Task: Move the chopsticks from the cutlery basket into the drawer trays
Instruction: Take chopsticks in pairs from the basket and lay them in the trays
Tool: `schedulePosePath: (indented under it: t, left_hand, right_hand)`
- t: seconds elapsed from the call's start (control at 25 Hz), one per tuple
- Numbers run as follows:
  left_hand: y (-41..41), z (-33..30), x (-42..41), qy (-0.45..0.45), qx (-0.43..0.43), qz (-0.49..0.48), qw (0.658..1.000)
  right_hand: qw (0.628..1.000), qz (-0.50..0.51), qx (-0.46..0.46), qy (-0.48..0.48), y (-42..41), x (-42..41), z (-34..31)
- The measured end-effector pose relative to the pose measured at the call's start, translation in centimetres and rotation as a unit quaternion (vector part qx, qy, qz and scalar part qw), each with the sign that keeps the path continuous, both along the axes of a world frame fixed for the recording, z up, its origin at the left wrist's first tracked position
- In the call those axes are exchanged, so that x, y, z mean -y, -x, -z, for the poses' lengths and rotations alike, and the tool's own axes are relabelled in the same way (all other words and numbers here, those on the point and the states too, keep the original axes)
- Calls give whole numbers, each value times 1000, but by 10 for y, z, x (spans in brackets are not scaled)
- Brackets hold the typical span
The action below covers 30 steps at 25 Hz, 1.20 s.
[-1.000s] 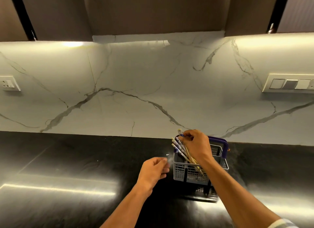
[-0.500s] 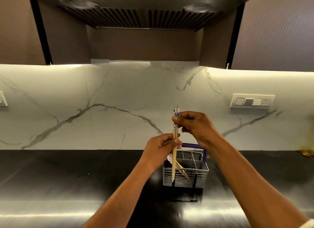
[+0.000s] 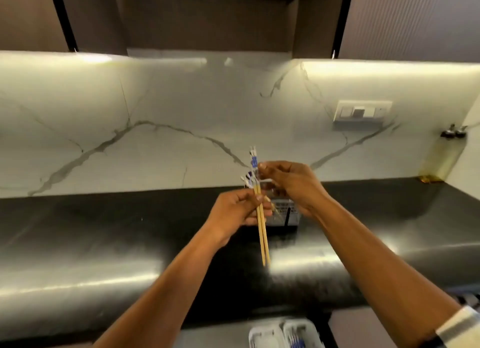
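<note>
**Chopsticks bunched in both hands over counter, trays near and below**

Left hand (image 3: 235, 212) grips the chopsticks (image 3: 261, 228) around mid-shaft, fingers curled round the bundle. Right hand (image 3: 291, 181) pinches the decorated top ends, thumb and forefinger closed on them. Bundle is held in the air, clear of the black counter (image 3: 104, 243), just in front of the cutlery basket (image 3: 284, 214), which sits on the counter behind the hands and is mostly hidden by them. Cannot tell if more chopsticks remain in the basket.

Key relation: long axis of the bundle runs near-vertical, patterned ends far and up, bare tapered tips pointing down and toward the person. Tips hang below the left hand; tops stick out above the right. Drawer trays (image 3: 262, 336) show at the bottom edge, near side, slightly right of the tips and well below them. Likely next: bring the bundle near and down, then turn it flat to fit a tray slot. Either hand could carry; the left has the fuller hold, the right arm lies closer to the trays' side. Tops look uneven, so a stick could slip during the swing.

Writing: blue-and-white pattern on the chopstick tops, no readable text. No brand visible. Wall switch plate (image 3: 362, 111) far right is unlabelled.
</note>
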<state>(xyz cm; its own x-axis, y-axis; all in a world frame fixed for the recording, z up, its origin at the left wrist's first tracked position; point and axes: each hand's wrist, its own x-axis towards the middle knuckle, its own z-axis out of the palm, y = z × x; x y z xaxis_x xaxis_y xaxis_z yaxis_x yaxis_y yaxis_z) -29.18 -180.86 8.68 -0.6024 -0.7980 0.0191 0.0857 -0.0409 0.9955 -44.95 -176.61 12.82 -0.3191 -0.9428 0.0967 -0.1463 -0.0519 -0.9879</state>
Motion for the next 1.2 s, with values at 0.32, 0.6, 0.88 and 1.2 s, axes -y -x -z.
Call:
schedulePosePath:
  t: [0.32, 0.6, 0.88, 1.2]
  left_hand:
    - [-20, 110, -46, -110, 27, -43, 993]
    - [-6, 189, -105, -151, 68, -25, 986]
    - [-7, 248, -143, -191, 149, -4, 970]
    - [-29, 314, -132, -153, 372, -145, 904]
  right_hand:
    - [978, -40, 53, -197, -22, -107, 165]
    - [965, -55, 26, -255, -30, -162, 229]
    - [939, -68, 52, -334, -32, -191, 277]
    - [909, 14, -60, -413, -52, -190, 363]
